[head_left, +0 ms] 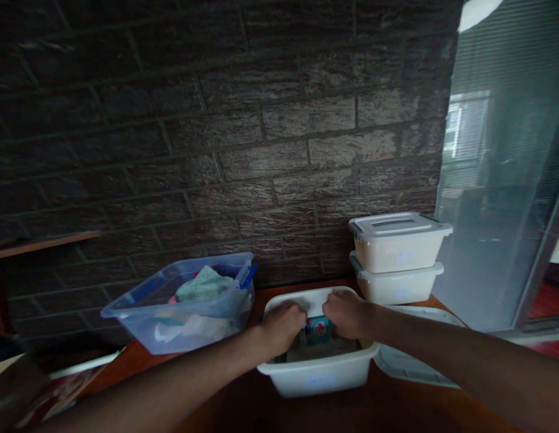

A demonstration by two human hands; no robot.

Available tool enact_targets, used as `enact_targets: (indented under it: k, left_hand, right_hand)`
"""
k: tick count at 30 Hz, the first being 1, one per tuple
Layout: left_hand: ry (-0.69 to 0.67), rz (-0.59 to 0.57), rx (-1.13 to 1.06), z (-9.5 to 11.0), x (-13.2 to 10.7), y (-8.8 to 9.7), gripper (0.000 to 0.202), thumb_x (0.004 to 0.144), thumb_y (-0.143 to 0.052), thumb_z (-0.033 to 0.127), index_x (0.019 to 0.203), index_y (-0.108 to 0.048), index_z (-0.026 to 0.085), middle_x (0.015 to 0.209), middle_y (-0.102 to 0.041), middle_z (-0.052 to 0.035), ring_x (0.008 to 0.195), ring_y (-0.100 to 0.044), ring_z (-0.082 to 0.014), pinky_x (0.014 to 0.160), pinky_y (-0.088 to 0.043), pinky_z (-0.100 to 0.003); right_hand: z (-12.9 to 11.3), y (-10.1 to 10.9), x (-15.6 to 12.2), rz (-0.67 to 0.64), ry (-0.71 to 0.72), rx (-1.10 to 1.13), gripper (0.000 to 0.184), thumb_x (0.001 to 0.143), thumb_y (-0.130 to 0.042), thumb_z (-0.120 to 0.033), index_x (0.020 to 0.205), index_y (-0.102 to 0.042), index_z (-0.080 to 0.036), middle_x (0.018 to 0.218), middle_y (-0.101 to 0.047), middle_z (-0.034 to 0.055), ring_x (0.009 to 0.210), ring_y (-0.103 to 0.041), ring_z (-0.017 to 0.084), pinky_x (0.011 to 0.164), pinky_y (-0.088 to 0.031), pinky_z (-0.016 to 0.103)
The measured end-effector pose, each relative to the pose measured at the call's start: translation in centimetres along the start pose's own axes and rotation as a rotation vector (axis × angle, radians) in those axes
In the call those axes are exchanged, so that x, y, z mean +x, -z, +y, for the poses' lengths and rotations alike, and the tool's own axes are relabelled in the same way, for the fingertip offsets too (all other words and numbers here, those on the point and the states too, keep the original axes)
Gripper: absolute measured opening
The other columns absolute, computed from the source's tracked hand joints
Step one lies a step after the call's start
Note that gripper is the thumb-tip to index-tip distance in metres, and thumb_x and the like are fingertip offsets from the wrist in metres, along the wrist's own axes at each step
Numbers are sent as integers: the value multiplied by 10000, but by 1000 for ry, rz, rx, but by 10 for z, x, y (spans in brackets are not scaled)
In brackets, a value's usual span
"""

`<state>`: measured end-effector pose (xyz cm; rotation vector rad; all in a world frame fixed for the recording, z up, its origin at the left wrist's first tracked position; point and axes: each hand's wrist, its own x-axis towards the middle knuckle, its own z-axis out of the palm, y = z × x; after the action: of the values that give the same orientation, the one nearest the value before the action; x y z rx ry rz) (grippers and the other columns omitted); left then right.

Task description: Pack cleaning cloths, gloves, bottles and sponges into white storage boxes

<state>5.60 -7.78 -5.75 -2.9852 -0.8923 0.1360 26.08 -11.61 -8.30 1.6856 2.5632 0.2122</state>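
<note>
Left: translucent blue plastic tub [144, 331], flared walls, nubby pale-green towel [206, 285] inside. Centre: smooth white plastic tub [286, 379] on the table [261, 415]. Left hand [286, 325] in it, fingers curled at the left edge of the teal printed packet [318, 331]; can't tell if pinching. Packet's inside that tub, between the hands. Probably light, maybe slick; take opposite side edges. Right hand [347, 314] also curled, hold unclear. Right: flat pale lid [403, 364], cream stacked tubs [397, 255], tapered.

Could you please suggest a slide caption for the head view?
Left hand and right hand over an open white box, beside a blue tub.
</note>
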Motion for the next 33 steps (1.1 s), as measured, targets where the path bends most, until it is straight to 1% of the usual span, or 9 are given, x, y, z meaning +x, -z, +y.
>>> enact_targets:
  k: [5, 7, 12, 16, 19, 23, 27, 30, 33]
  left_hand:
    - [33, 25, 7, 4, -12, 16, 307, 800, -721, 368, 1018, -710, 152, 1062, -723, -159, 983, -709, -333, 821, -578, -384]
    - [58, 60, -7, 5, -16, 23, 347, 841, -663, 454, 1019, -717, 161, 1033, -734, -147, 948, -721, -333, 786, -584, -387]
    - [21, 287, 33, -5, -27, 51, 264, 924, -509, 323, 1008, -721, 190, 1006, -753, -108, 917, -734, -311, 708, -573, -374]
    - [95, 434, 4, -33, -47, 80, 267, 953, -476, 305, 988, -728, 222, 959, -766, -61, 906, -729, -244, 729, -536, -311]
    - [278, 457, -22, -74, -69, 96, 276, 969, -477, 304, 1069, -724, 233, 981, -769, -49, 931, -715, -202, 791, -506, -277]
    - [495, 366, 2, -145, -108, 100, 281, 970, -504, 299, 1092, -721, 168, 1035, -755, -95, 986, -694, -216, 859, -496, -293]
    - [702, 90, -22, -206, -138, 89, 246, 922, -660, 343, 1033, -707, 129, 1029, -726, -93, 972, -682, -226, 887, -540, -372]
    - [796, -108, -81, -231, -146, 78, 322, 950, -645, 371, 1175, -645, 140, 1158, -675, -90, 996, -671, -219, 868, -577, -433]
    - [831, -165, -154, -242, -145, 67, 349, 959, -632, 367, 1229, -625, 146, 1208, -655, -92, 1024, -665, -237, 863, -584, -429]
  right_hand:
    - [0, 10, -11, 59, -8, 28, 326, 854, -656, -428, 976, -759, -143, 1016, -746, 171, 983, -714, 340, 835, -535, 388]
    - [1, 17, -11, 87, -16, 17, 319, 924, -567, -415, 989, -752, -164, 997, -747, 162, 955, -721, 335, 781, -532, 389]
    - [1, 45, 9, 181, 27, 238, 334, 978, -470, -391, 803, -721, -257, 794, -755, 61, 754, -725, 249, 667, -474, 326]
    - [-4, 68, 32, 257, 82, 383, 295, 977, -471, -388, 925, -735, -268, 796, -762, 39, 729, -717, 219, 662, -480, 295]
    - [-8, 78, 55, 281, 88, 460, 275, 962, -510, -402, 1023, -734, -256, 834, -776, 31, 763, -726, 209, 684, -501, 285]
    - [-21, 85, 100, 351, 141, 481, 286, 942, -548, -375, 1079, -725, -197, 979, -783, 69, 895, -731, 209, 798, -527, 291]
    - [-49, 94, 149, 387, 242, 423, 243, 901, -593, -314, 1054, -737, -192, 1023, -769, 81, 970, -712, 230, 873, -517, 311]
    - [-71, 97, 173, 401, 308, 405, 238, 893, -609, -305, 1056, -738, -189, 1053, -756, 94, 989, -699, 234, 892, -508, 312]
    - [-84, 94, 178, 417, 346, 396, 260, 905, -604, -307, 1090, -728, -173, 1094, -742, 111, 1005, -690, 239, 895, -511, 316]
